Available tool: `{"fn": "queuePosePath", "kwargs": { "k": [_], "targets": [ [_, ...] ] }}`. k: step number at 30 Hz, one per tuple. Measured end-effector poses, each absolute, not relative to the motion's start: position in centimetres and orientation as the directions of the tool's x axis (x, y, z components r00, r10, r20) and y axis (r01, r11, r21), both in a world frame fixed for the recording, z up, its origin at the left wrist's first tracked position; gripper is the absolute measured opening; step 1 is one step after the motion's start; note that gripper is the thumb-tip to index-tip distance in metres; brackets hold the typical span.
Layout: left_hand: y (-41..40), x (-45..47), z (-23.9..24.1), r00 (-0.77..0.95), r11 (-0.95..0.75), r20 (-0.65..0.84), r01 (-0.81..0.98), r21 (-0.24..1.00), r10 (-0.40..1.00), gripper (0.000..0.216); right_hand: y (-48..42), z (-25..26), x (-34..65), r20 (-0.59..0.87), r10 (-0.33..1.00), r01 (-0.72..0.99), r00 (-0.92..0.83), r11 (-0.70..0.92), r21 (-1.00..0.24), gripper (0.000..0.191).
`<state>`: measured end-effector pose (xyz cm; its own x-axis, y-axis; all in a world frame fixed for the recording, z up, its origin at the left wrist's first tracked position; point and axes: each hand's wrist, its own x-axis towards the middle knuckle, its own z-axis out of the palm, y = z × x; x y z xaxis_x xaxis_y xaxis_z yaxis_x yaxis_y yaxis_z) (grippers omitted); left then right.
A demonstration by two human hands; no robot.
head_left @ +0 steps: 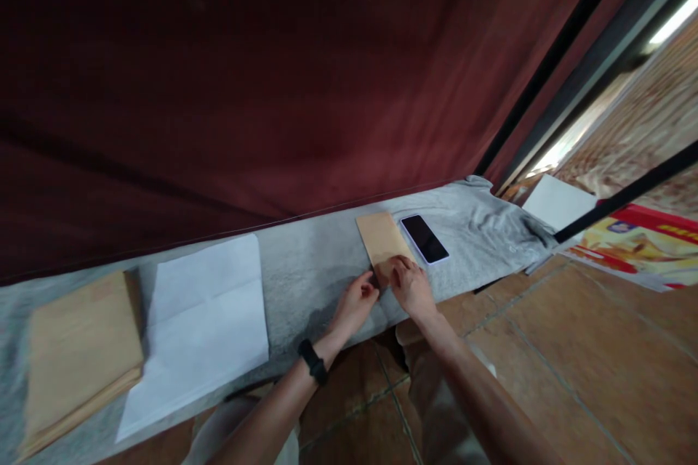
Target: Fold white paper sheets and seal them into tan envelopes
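A small brown paper envelope [382, 234], or a folded piece of brown paper, lies flat on the grey cloth in front of me. My left hand [354, 301], with a black band on the wrist, has its fingers curled around the near left corner of the paper. Close beside it, my right hand [410, 285] is closed on the near end, fingers bent and pressed to the paper. The hands hide that end, so a fold or flap there cannot be made out. Just right of the envelope lies a phone [425, 238] with a dark screen.
White paper sheets [207, 320] lie to the left, beside a stack of larger brown paper [84, 349]. Grey cloth [305, 261] covers the narrow table, backed by a dark red curtain [273, 87]. Black poles and a colourful printed box [643, 243] stand at right.
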<state>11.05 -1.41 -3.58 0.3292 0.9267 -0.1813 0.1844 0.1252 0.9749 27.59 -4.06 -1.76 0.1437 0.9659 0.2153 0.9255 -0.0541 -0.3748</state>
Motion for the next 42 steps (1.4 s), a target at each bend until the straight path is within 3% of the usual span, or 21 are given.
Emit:
{"fn": "queuePosePath", "kwargs": {
  "k": [4,9,19,26,31,36,42],
  "targets": [
    [-2.2,9.2,-2.1,0.304,-0.082,-0.019,0.317,0.945,0.953,0.038,-4.1,-1.8,27.0,0.226,0.97,0.955,0.095,-0.024,-0.296,0.035],
    [-2.8,7.1,-1.3,0.421,-0.314,0.102,0.474,0.823,0.901,0.039,-3.9,-2.2,26.9,0.184,0.978,0.96,0.095,-0.041,-0.278,0.033],
    [-2.5,4.7,0.1,0.463,-0.384,0.07,0.631,0.675,0.884,0.039,-3.6,-2.0,26.8,0.182,0.976,0.964,0.121,-0.072,-0.256,0.032],
    [-1.2,0.5,0.7,0.355,-0.332,0.073,0.755,0.566,0.932,0.038,-2.9,-2.4,26.4,0.31,0.945,0.952,0.105,-0.005,-0.306,0.035],
    [0.3,-3.5,2.1,0.199,-0.182,-0.016,0.926,0.33,0.98,0.044,-2.2,-3.1,24.7,0.323,0.946,0.856,0.038,0.136,-0.499,0.034],
    [1.3,-9.3,3.5,-0.049,0.055,-0.043,0.988,0.147,0.998,0.057,-1.8,-3.4,22.0,0.279,0.96,0.765,0.005,0.176,-0.619,0.032],
    [0.9,-14.2,3.1,-0.215,0.239,-0.226,0.967,0.085,0.95,0.063,-0.8,-3.1,16.5,0.106,0.99,0.621,-0.096,0.142,-0.771,0.027]
  ]
}}
